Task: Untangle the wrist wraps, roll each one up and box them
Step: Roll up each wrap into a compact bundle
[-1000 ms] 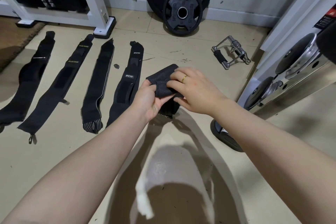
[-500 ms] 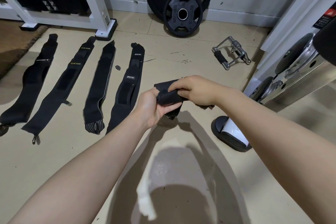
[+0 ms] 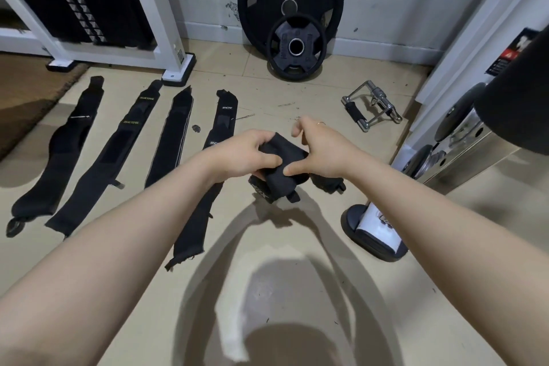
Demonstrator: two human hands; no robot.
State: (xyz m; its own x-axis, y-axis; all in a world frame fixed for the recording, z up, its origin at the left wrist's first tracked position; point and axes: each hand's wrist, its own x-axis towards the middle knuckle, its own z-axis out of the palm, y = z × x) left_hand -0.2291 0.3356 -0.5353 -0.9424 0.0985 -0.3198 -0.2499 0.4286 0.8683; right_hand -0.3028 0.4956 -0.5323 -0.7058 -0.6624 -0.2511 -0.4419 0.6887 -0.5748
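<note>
Floor (image 3: 297,291) holds four flattened wraps (image 3: 169,140); left hand (image 3: 243,154) and right hand (image 3: 320,151) clasp a fifth wrap (image 3: 282,163), apparently rolling it.

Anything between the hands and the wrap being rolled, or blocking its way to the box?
Nothing between them: left hand and right hand both already grip the rolled wrap. No box is visible in this view, so that path cannot be judged.

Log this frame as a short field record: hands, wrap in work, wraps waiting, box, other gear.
left hand: grips the rolled wrap
right hand: thumb pressed on the same wrap
rolled wrap: black, partly rolled, held above the floor
flat wraps: four laid side by side, e.g. and
box: none in view
other gear: weight plates against wall, cable handle on floor
</note>
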